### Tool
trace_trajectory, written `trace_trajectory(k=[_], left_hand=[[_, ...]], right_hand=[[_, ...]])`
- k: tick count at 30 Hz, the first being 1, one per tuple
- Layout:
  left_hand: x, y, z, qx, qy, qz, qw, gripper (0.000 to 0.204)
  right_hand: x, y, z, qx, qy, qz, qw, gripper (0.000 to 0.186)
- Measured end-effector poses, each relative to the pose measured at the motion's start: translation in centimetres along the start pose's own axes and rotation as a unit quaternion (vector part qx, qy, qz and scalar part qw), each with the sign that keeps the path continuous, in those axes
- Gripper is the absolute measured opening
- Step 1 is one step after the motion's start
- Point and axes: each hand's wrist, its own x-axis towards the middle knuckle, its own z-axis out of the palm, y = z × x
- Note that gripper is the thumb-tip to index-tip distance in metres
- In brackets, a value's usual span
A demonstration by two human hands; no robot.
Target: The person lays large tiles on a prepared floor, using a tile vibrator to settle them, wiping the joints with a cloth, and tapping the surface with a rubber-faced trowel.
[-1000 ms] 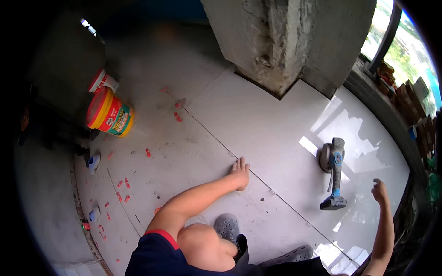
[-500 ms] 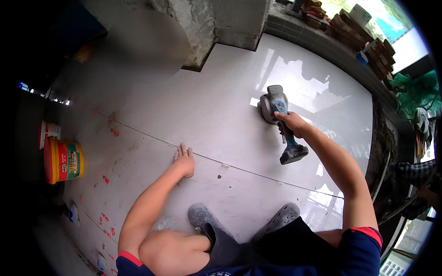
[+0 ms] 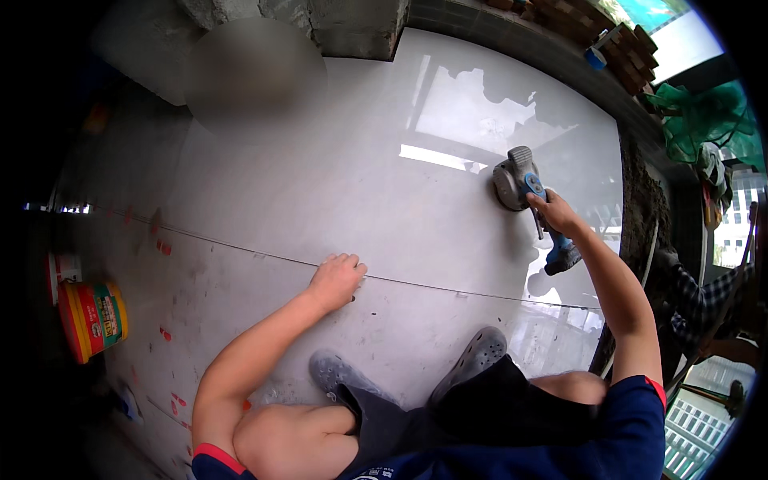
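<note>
**Left hand curls at the tile joint; right hand grips the suction tool**

The left hand (image 3: pixel 338 282) rests with bent fingers at the joint (image 3: pixel 448 290) between pale floor tiles; whether it pinches anything there cannot be told. The right hand (image 3: pixel 554 214) is wrapped around the handle of a cordless suction-cup tile tool (image 3: pixel 520 178), which stands on the large glossy tile (image 3: pixel 344 184).

Half a second ago the left hand lay flatter, fingers extended; now it is curled and farther right along the joint, just beside a dark crumb (image 3: pixel 353 299). The tool is nearer the tile's right edge.

At far left stands a yellow-and-red bucket (image 3: pixel 98 318), then red wedges (image 3: pixel 165 334) on the floor. A blurred patch hides some floor before the concrete pillar (image 3: pixel 358 28). Grey clogs (image 3: pixel 484 352) stand below the joint. Farther right are stacked bricks (image 3: pixel 632 60), green netting (image 3: pixel 704 120) and another person's checked sleeve (image 3: pixel 708 296).
</note>
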Motion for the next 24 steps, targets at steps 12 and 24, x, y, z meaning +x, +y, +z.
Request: trace_trajectory(k=[12, 24], left_hand=[[1.7, -0.8, 2.7, 0.028, -0.018, 0.104, 0.994, 0.008], [4.1, -1.0, -5.6, -0.040, -0.014, 0.057, 0.997, 0.019]], right_hand=[[-1.5, 5.3, -0.4, 0.062, 0.072, 0.048, 0.994, 0.051], [-2.3, 5.5, -1.3, 0.123, -0.026, 0.054, 0.991, 0.050]])
